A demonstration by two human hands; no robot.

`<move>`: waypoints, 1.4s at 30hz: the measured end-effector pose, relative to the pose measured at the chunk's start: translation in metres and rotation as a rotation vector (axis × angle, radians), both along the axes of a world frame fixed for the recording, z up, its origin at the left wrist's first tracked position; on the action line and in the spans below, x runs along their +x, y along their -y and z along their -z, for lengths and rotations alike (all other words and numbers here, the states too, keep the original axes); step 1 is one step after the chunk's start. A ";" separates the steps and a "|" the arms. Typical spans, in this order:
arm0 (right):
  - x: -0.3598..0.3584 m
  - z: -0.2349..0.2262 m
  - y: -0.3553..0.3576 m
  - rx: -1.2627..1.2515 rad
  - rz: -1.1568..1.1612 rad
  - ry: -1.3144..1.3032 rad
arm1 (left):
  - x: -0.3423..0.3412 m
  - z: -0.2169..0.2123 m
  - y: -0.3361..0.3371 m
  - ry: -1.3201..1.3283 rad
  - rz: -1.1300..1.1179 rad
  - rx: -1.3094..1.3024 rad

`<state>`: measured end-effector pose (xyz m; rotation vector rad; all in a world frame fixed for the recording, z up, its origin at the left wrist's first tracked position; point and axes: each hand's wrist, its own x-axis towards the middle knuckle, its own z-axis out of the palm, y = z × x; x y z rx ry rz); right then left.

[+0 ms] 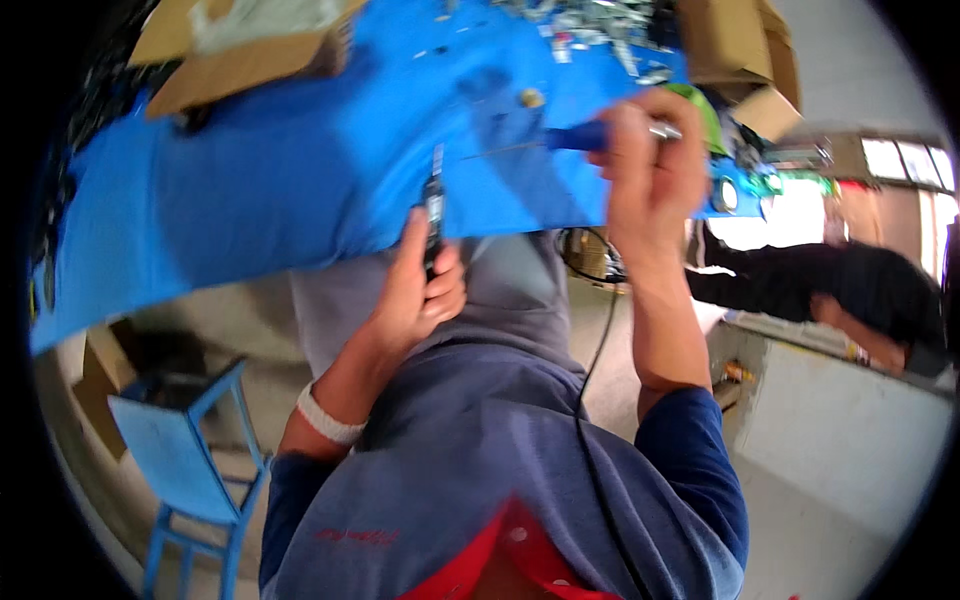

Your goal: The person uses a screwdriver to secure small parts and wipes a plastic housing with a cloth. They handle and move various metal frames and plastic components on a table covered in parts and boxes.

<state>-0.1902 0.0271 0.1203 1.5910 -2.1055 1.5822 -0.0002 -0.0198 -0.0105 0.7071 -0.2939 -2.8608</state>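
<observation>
My left hand [418, 290] is closed around a slim black piece with a thin metal tip [434, 210], held upright near the front edge of the blue-covered table [240, 190]. To its right and farther up, my right hand [655, 165] grips a blue-handled screwdriver [578, 136] with a long thin shaft. That shaft points left toward the metal tip, and a gap seems to lie between them, though motion blurs it. The handle's silver end sticks out past my right fingers. A small round tan thing [531, 98] lies on the cloth beyond the shaft.
Loose metal pieces [610, 30] are heaped at the table's far side. Cardboard boxes stand at far left [250, 60] and far right [730, 45]. A black cable [598, 370] hangs down my front. A blue chair [185, 450] is at left; another person [850, 290] bends at right.
</observation>
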 end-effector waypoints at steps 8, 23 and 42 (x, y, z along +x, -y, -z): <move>0.015 0.006 -0.019 -0.057 -0.121 0.222 | 0.009 -0.007 -0.018 0.178 -0.058 -0.096; 0.014 0.017 -0.015 -0.090 -0.179 0.154 | 0.003 -0.005 -0.017 0.223 -0.051 -0.052; 0.018 0.018 -0.007 -0.053 -0.154 0.206 | 0.005 -0.006 -0.017 0.195 -0.026 -0.076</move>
